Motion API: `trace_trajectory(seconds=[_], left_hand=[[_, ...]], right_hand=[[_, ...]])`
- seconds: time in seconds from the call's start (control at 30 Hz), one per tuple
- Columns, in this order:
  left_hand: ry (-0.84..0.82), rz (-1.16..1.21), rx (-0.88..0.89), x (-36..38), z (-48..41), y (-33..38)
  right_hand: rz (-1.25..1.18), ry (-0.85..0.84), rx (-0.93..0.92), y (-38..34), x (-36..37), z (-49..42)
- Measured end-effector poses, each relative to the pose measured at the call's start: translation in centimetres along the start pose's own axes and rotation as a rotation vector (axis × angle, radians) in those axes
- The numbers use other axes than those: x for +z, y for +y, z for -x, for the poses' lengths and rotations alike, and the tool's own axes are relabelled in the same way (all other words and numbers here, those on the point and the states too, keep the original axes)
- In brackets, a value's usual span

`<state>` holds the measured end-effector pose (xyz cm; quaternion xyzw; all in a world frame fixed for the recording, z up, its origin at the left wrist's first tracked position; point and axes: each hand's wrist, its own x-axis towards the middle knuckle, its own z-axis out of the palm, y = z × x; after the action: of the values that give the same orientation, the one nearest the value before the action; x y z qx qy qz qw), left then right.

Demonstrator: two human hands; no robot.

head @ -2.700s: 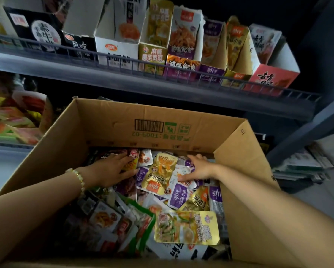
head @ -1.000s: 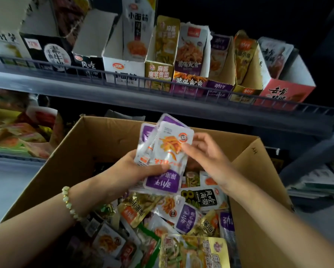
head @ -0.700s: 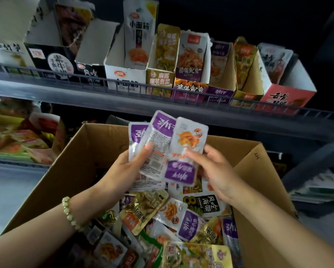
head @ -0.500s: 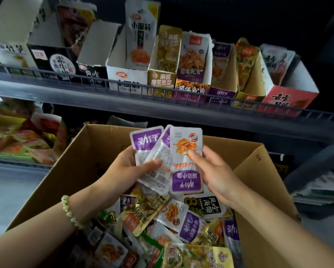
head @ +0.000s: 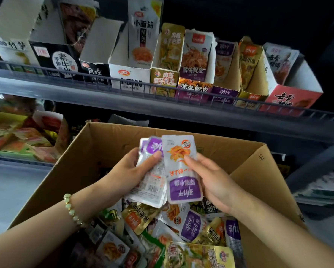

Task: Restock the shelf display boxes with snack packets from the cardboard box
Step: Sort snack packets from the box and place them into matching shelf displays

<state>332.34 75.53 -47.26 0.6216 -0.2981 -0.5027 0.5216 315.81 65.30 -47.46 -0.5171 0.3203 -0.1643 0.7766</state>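
Above the cardboard box (head: 104,144), the left hand (head: 127,171) clamps thumb and fingers on the rear purple packets (head: 152,180). The right hand (head: 210,180) pinches the front packet (head: 181,167). Loose packets (head: 191,223) fill the box. Display boxes (head: 224,91) line the front edge of the dim shelf (head: 84,88) above.

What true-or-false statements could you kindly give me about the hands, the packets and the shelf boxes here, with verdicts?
1. The left hand and the right hand both hold purple-and-white packets above the cardboard box. True.
2. A bead bracelet sits on the left wrist. True.
3. The cardboard box is empty. False: loose packets of mixed kinds lie in it.
4. The right hand holds a gold packet. False: its packet is white and purple.
5. The display boxes stand on the shelf behind a wire rail. True.
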Motion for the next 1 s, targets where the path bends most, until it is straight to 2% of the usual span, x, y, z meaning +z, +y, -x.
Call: trace_trajectory(seconds=[0.1, 0.17, 0.3, 0.4, 0.47, 0.53, 0.6, 0.67, 0.73, 0.83, 1.0], left_hand=[[0.199, 0.009, 0.074, -0.2, -0.4, -0.3], [0.24, -0.054, 0.067, -0.3, -0.6, -0.7], [0.074, -0.173, -0.004, 0.1, -0.5, -1.7], [0.131, -0.136, 0.01, -0.1, -0.7, -1.8], [0.165, -0.089, -0.034, -0.5, -1.1, -1.6], [0.145, 0.009, -0.11, -0.9, -1.6, -1.6], [0.033, 0.126, -0.177, -0.9, -1.5, -1.5], [-0.122, 0.104, -0.237, -0.5, -1.2, -1.4], [-0.172, 0.114, -0.258, -0.2, -0.9, -1.4], [-0.105, 0.175, -0.218, -0.9, -0.8, -1.0], [-0.061, 0.403, -0.243, -1.8, -0.6, 0.3]], right_hand=[[-0.084, 0.08, -0.004, -0.3, -0.3, -0.2], [-0.063, 0.069, 0.014, -0.2, -0.2, -0.1], [0.098, 0.065, 0.029, 0.6, 0.5, 0.1], [0.123, 0.167, -0.06, 0.2, 0.0, 0.1], [0.133, 0.193, -0.051, -0.2, -0.6, 0.0], [0.136, 0.163, 0.032, -0.1, -0.5, 0.0], [0.055, 0.097, 0.135, 0.3, 0.1, 0.1], [-0.065, 0.02, 0.212, 0.6, 0.8, 0.3], [-0.105, -0.037, 0.228, 0.5, 0.9, 0.4], [-0.032, -0.039, 0.174, -0.4, 0.2, 0.2], [0.129, 0.093, -0.049, -1.7, -1.3, 0.1]])
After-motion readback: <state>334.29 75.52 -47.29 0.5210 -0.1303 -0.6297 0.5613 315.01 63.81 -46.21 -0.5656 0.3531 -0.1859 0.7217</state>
